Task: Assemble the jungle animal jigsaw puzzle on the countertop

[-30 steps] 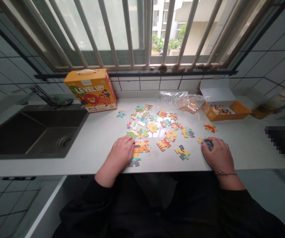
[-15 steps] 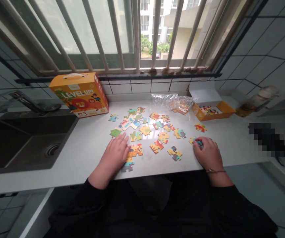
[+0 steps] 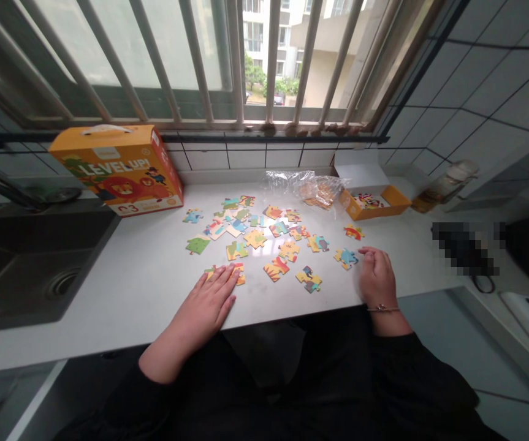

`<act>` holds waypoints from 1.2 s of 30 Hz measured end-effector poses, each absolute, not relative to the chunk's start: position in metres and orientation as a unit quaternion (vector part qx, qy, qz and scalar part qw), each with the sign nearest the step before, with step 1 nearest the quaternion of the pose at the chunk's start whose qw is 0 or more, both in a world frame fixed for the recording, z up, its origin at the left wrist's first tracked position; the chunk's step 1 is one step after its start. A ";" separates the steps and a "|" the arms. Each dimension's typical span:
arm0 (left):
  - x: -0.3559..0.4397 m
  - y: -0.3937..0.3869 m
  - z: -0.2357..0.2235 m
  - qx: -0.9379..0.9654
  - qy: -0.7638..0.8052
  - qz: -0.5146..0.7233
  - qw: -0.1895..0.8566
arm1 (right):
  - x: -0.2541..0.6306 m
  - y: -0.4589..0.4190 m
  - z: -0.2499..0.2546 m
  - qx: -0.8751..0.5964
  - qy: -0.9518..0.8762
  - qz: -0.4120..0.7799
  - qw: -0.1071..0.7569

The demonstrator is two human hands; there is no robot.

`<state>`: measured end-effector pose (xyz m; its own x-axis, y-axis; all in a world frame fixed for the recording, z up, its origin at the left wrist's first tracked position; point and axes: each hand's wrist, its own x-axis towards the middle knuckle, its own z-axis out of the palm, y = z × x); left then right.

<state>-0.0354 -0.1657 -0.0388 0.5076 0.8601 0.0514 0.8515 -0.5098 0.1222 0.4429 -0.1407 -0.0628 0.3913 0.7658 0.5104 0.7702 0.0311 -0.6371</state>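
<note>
My left hand (image 3: 209,297) lies flat near the counter's front edge, fingers stretched over joined orange and yellow puzzle pieces (image 3: 239,275) that it partly hides. At the right, my right hand (image 3: 378,275) rests on its side with fingers loosely bent and the index finger apart; nothing shows in it. Just left of it lies a blue and yellow puzzle piece (image 3: 347,258). A red and yellow piece (image 3: 353,232) is farther back. Between my hands are an orange striped piece (image 3: 276,268) and a yellow and grey piece (image 3: 309,279). Several loose pieces (image 3: 255,239) spread behind them.
An orange "LEVEL UP!" box (image 3: 121,174) stands back left beside the dark sink (image 3: 11,263). Clear plastic bags (image 3: 322,193) and an open orange box (image 3: 374,205) are at the back right. A bottle (image 3: 445,184) stands beyond. Barred window (image 3: 271,61) ahead.
My right hand has come off the blue and yellow piece, which now shows fully. My left hand has slid over the joined pieces, covering the grey one. The view has shifted right.
</note>
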 end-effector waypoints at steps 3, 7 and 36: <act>-0.052 -0.160 -0.036 0.856 0.513 0.042 0.047 | 0.444 -0.142 -0.062 -0.711 -0.523 0.001 0.471; -0.070 -0.154 -0.037 0.842 0.535 0.055 0.050 | 0.444 -0.141 -0.064 -0.739 -0.497 0.010 0.455; -0.061 -0.165 -0.037 0.829 0.553 0.072 0.031 | 0.431 -0.141 -0.064 -0.690 -0.633 -0.085 0.340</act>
